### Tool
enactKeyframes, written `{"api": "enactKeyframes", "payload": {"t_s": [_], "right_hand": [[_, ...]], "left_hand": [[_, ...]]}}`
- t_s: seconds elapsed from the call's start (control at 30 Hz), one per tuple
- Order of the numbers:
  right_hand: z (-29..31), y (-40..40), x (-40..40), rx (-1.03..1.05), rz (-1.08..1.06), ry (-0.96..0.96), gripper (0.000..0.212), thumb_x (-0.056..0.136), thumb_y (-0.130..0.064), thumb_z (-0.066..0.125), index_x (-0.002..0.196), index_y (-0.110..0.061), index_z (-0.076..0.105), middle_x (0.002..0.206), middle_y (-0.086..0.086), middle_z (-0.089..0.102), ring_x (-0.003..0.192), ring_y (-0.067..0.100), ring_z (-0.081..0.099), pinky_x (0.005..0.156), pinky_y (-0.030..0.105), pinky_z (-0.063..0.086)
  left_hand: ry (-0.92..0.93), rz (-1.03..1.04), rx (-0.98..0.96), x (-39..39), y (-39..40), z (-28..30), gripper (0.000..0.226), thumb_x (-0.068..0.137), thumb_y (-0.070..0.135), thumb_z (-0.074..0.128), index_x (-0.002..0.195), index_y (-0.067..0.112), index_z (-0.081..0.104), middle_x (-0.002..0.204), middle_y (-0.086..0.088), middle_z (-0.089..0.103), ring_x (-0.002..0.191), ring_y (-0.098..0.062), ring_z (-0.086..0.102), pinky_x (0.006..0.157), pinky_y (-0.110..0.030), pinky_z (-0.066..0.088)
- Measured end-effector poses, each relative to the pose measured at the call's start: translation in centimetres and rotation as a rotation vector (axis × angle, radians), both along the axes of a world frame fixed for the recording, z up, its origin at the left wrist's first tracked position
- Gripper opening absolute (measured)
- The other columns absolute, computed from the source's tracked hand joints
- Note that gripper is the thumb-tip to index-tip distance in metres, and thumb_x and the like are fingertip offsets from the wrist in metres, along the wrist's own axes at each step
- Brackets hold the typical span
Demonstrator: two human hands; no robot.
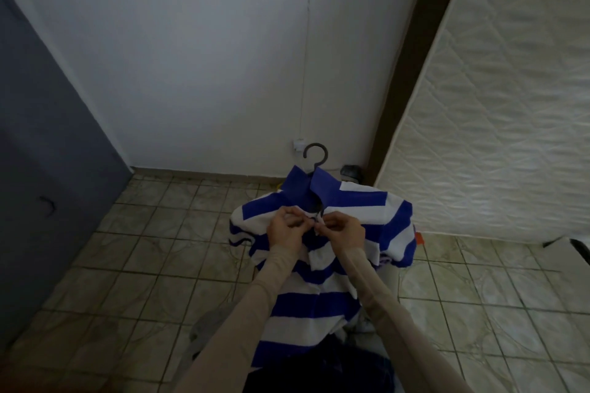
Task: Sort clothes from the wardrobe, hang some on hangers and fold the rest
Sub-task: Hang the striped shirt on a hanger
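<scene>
A blue and white striped polo shirt [360, 210] hangs on a dark hanger, whose hook [316, 155] sticks up above the blue collar. The shirt is held out in front of me above the tiled floor. My left hand [287, 228] pinches the left side of the placket just below the collar. My right hand [343, 230] pinches the right side of the placket, fingertips almost meeting the left hand's. The shirt's lower part drapes down between my forearms.
A white wall [223, 57] stands ahead with a small socket [299, 144] near the floor. A grey wardrobe door [48, 153] is at the left. A quilted mattress [498, 105] leans at the right. Beige floor tiles [153, 249] lie below.
</scene>
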State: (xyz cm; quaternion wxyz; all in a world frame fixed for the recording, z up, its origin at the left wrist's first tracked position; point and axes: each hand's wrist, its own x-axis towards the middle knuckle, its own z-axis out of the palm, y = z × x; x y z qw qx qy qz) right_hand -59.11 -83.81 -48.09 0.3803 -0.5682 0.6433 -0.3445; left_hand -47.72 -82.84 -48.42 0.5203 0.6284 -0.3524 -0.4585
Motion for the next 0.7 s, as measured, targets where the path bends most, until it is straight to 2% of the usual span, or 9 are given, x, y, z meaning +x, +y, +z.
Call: {"api": "enactKeyframes", "payload": {"t_s": [0.1, 0.17, 0.23, 0.33, 0.4, 0.5, 0.63, 0.7], "right_hand": [[0.1, 0.4, -0.4, -0.008, 0.043, -0.008, 0.023, 0.081, -0.016, 0.071, 0.102, -0.006, 0.068, 0.094, 0.002, 0.068, 0.082, 0.007, 0.058, 0.073, 0.012, 0.047], [0.0, 0.6, -0.7, -0.009, 0.074, -0.009, 0.024, 0.081, -0.015, 0.071, 0.103, -0.005, 0.068, 0.093, 0.003, 0.067, 0.082, 0.008, 0.058, 0.067, 0.007, 0.044], [-0.1, 0.7, -0.8, -0.02, 0.096, -0.018, 0.023, 0.081, -0.015, 0.071, 0.102, -0.005, 0.068, 0.093, 0.003, 0.067, 0.082, 0.008, 0.059, 0.063, 0.004, 0.043], [0.0, 0.6, -0.8, -0.023, 0.126, -0.044, 0.016, 0.085, -0.014, 0.067, 0.098, -0.006, 0.068, 0.087, -0.003, 0.063, 0.077, 0.005, 0.057, 0.063, 0.002, 0.044], [0.0, 0.4, -0.8, -0.021, 0.154, -0.052, 0.008, 0.089, -0.011, 0.061, 0.092, -0.008, 0.068, 0.084, -0.003, 0.064, 0.074, 0.004, 0.057, 0.066, 0.006, 0.045], [-0.3, 0.1, -1.1, -0.011, 0.171, -0.067, 0.016, 0.09, -0.002, 0.053, 0.09, -0.005, 0.069, 0.09, 0.009, 0.069, 0.074, 0.005, 0.059, 0.073, 0.016, 0.048], [-0.6, -0.3, -1.2, -0.018, 0.193, -0.039, 0.011, 0.087, -0.007, 0.061, 0.093, -0.003, 0.07, 0.091, 0.007, 0.07, 0.072, 0.001, 0.059, 0.067, 0.009, 0.047], [-0.6, -0.5, -1.0, -0.032, 0.175, -0.019, 0.011, 0.086, -0.01, 0.064, 0.092, -0.003, 0.071, 0.09, 0.006, 0.07, 0.073, 0.004, 0.059, 0.067, 0.009, 0.046]], "left_hand": [[-0.011, -0.031, 0.0, 0.1, 0.4, 0.2, 0.028, 0.077, -0.006, 0.069, 0.081, 0.015, 0.051, 0.077, 0.0, 0.062, 0.076, -0.013, 0.062, 0.074, -0.024, 0.054], [0.024, -0.055, 0.001, 0.2, 0.6, 0.1, 0.025, 0.077, -0.008, 0.068, 0.08, 0.012, 0.053, 0.077, -0.004, 0.064, 0.076, -0.016, 0.063, 0.074, -0.024, 0.055], [0.038, -0.069, 0.007, 0.3, 0.7, 0.1, 0.022, 0.077, -0.008, 0.067, 0.08, 0.01, 0.055, 0.079, -0.006, 0.065, 0.077, -0.017, 0.064, 0.07, -0.019, 0.055], [0.01, -0.072, 0.018, 0.2, 0.6, 0.1, 0.019, 0.078, -0.006, 0.068, 0.077, 0.011, 0.058, 0.079, -0.005, 0.066, 0.078, -0.016, 0.064, 0.074, -0.021, 0.055], [-0.025, -0.063, 0.025, 0.1, 0.5, 0.2, 0.017, 0.078, -0.004, 0.068, 0.076, 0.011, 0.06, 0.08, -0.003, 0.066, 0.075, -0.01, 0.063, 0.07, -0.016, 0.053], [-0.039, -0.059, 0.023, 0.2, 0.5, 0.0, 0.018, 0.078, -0.004, 0.068, 0.075, 0.012, 0.062, 0.082, -0.005, 0.066, 0.074, -0.007, 0.062, 0.069, -0.014, 0.051], [-0.058, -0.08, 0.031, 0.5, 0.2, -0.4, 0.006, 0.082, 0.002, 0.067, 0.086, 0.006, 0.066, 0.088, -0.007, 0.066, 0.079, -0.013, 0.061, 0.07, -0.014, 0.05], [-0.054, -0.073, 0.032, 0.5, 0.2, -0.3, 0.004, 0.083, 0.009, 0.068, 0.086, 0.006, 0.067, 0.088, -0.007, 0.066, 0.081, -0.016, 0.061, 0.071, -0.016, 0.049]]}}
